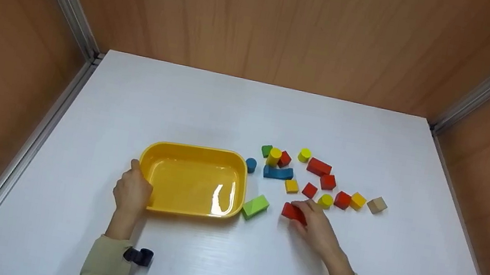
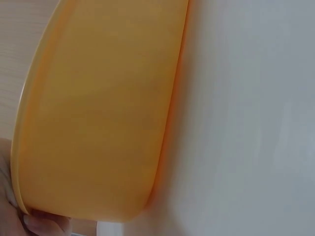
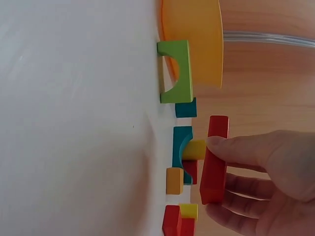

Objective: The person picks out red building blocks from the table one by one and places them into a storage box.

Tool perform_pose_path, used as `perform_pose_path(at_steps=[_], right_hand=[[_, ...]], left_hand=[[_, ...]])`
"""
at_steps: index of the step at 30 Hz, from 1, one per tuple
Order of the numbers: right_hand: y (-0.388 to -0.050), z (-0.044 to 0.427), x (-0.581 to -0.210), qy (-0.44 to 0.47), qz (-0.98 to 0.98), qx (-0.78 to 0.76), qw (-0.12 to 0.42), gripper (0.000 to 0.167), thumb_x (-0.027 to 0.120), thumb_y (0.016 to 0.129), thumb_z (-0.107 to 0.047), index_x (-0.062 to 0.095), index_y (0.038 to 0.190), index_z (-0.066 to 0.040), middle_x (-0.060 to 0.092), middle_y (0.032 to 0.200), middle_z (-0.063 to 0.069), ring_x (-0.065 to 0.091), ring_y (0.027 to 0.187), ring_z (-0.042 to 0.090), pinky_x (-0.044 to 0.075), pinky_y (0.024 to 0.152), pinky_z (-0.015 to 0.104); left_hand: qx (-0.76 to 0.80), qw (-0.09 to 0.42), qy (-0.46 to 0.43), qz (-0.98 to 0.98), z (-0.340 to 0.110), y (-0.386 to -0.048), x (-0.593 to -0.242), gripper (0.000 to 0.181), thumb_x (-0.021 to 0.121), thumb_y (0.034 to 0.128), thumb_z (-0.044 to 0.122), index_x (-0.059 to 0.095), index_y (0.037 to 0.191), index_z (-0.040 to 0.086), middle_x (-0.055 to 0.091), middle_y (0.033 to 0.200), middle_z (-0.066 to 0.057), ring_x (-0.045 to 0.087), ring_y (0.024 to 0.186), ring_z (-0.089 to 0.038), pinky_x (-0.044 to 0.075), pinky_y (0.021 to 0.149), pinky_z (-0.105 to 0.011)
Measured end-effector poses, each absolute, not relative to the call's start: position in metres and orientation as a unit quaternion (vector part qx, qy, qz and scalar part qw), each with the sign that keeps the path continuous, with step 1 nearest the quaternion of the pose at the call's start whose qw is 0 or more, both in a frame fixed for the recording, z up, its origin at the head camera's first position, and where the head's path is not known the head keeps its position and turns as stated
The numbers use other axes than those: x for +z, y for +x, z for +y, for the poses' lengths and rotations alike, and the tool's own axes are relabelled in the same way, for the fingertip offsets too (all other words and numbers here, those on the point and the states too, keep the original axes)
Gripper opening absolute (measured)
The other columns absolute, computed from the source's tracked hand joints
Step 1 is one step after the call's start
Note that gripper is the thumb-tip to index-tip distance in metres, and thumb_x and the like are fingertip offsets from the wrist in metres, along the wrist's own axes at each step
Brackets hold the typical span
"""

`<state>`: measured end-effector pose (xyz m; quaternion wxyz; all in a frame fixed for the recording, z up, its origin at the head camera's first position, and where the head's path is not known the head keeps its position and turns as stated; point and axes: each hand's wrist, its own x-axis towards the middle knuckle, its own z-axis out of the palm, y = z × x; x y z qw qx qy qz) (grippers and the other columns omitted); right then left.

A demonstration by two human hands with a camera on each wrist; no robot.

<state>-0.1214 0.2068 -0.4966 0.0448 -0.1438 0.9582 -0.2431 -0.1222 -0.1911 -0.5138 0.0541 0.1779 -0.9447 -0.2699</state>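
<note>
A yellow tray (image 1: 192, 181) lies on the white table, nothing in it. At its left end my left hand (image 1: 132, 188) grips the rim; in the left wrist view, fingertips (image 2: 44, 223) curl around the tray's edge. My right hand (image 1: 317, 225) pinches a long red block (image 3: 215, 160) between thumb and fingers, held off the table in the right wrist view. Between that hand and the tray stands a light green arch block (image 1: 255, 207). A blue arch block (image 1: 277, 173) and a small red cube (image 1: 309, 190) lie beyond the right hand.
Several more blocks are scattered right of the tray: a blue cylinder (image 1: 251, 165) close to its side, a yellow cylinder (image 1: 274, 157), another long red block (image 1: 319, 167) and a plain wooden cube (image 1: 377, 205) farthest right. Wooden walls (image 1: 263, 22) enclose the table at back and sides.
</note>
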Motion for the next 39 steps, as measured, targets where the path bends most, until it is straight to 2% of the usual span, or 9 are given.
perform_pose_path(at_steps=[6,12,19,27,39], right_hand=[[-0.124,0.194,-0.492,-0.153,0.953,-0.256,0.049,0.042,0.070,0.074,-0.009,0.056,0.114,-0.011,0.051,0.108,0.005,0.047,0.100,0.019,0.042,0.085,0.034],[-0.127,0.183,-0.488,-0.168,0.946,-0.273,0.049,0.040,0.069,0.076,-0.011,0.056,0.114,-0.013,0.050,0.112,0.004,0.046,0.103,0.019,0.043,0.085,0.034],[-0.128,0.166,-0.483,-0.178,0.943,-0.278,0.049,0.041,0.069,0.076,-0.012,0.056,0.114,-0.015,0.050,0.108,0.001,0.047,0.098,0.016,0.043,0.083,0.031],[-0.132,0.149,-0.476,-0.224,0.929,-0.294,0.031,0.041,0.067,0.077,-0.011,0.054,0.116,-0.013,0.050,0.109,0.002,0.047,0.099,0.016,0.043,0.085,0.031],[-0.137,0.121,-0.471,-0.233,0.919,-0.314,0.048,0.040,0.065,0.080,-0.017,0.053,0.118,-0.013,0.050,0.111,0.002,0.047,0.101,0.016,0.042,0.086,0.029]], left_hand=[[-0.274,0.046,0.181,-0.943,-0.188,-0.125,-0.515,0.038,0.053,0.0770,-0.005,0.039,0.112,-0.011,0.056,0.075,-0.020,0.054,0.054,-0.026,0.043,0.046,-0.036],[-0.277,0.039,0.186,-0.942,-0.187,-0.126,-0.515,0.035,0.052,0.0781,-0.004,0.039,0.110,-0.009,0.055,0.075,-0.019,0.053,0.054,-0.025,0.043,0.047,-0.035],[-0.277,0.033,0.191,-0.941,-0.186,-0.127,-0.514,0.036,0.053,0.0777,-0.004,0.039,0.110,-0.008,0.055,0.075,-0.019,0.054,0.054,-0.026,0.043,0.047,-0.036],[-0.275,0.057,0.182,-0.942,-0.187,-0.126,-0.515,0.031,0.052,0.0762,-0.005,0.042,0.105,-0.009,0.056,0.071,-0.019,0.053,0.051,-0.025,0.043,0.044,-0.035],[-0.282,0.041,0.192,-0.939,-0.187,-0.127,-0.515,0.037,0.053,0.0770,-0.005,0.039,0.111,-0.009,0.056,0.075,-0.019,0.053,0.054,-0.025,0.043,0.047,-0.036]])
